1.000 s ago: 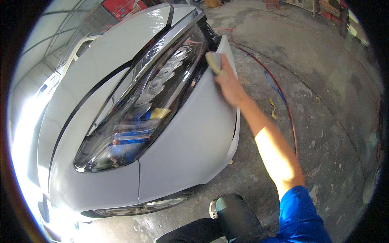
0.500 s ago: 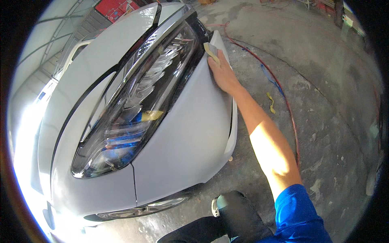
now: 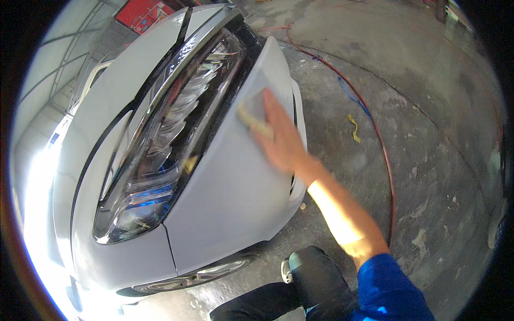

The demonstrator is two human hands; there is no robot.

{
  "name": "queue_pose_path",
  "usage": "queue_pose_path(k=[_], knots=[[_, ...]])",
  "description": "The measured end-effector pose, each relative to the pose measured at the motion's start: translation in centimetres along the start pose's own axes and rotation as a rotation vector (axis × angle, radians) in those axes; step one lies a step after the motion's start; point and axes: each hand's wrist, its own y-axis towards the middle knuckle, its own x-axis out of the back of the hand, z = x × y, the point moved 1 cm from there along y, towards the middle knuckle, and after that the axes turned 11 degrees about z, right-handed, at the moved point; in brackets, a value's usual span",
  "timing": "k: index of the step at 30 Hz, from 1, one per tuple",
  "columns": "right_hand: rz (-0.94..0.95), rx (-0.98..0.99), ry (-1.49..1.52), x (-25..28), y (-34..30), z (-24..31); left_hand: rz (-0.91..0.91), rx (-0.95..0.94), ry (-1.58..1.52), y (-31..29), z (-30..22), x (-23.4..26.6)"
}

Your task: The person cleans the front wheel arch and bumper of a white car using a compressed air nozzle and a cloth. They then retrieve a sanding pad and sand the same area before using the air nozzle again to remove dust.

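Note:
My right hand (image 3: 282, 140) lies against the light grey front bumper (image 3: 219, 208) of a car, smeared by motion. Under its fingers and thumb is a folded, pale yellow piece of sandpaper (image 3: 247, 117), pressed to the painted surface. Beside it on the left runs the long clear headlight (image 3: 168, 134), which mirrors blue and yellow patches. The panel has a dull, hazy look. My left hand is out of view.
A red hose (image 3: 369, 112) curves across the stained concrete floor (image 3: 428, 176) at the right. Near it lie a blue strip (image 3: 350, 92) and a yellow scrap (image 3: 354, 128). A wheel (image 3: 198, 275) shows under the car, close to my bent knees. Farther back stands a red cabinet-like thing (image 3: 140, 16).
My right hand has slid with the sandpaper from the far upper corner of the bumper, by the headlight's end, back toward me to the middle of the panel. The view has shifted slightly.

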Motion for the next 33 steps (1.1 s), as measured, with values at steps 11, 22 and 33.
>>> queue_pose_path(k=[11,22,33], knots=[[-0.14,-0.023,-0.141,-2.9,-5.6,3.6,-0.014,0.376,-0.339,-2.1,0.5,-0.8],[-0.222,-0.171,-0.267,-1.3,-4.2,2.5,-0.023,0.185,-0.148,2.4,-2.9,0.3],[0.007,0.664,-0.369,-14.1,-14.5,11.0,0.081,0.009,-0.136,4.1,-5.2,2.4]])
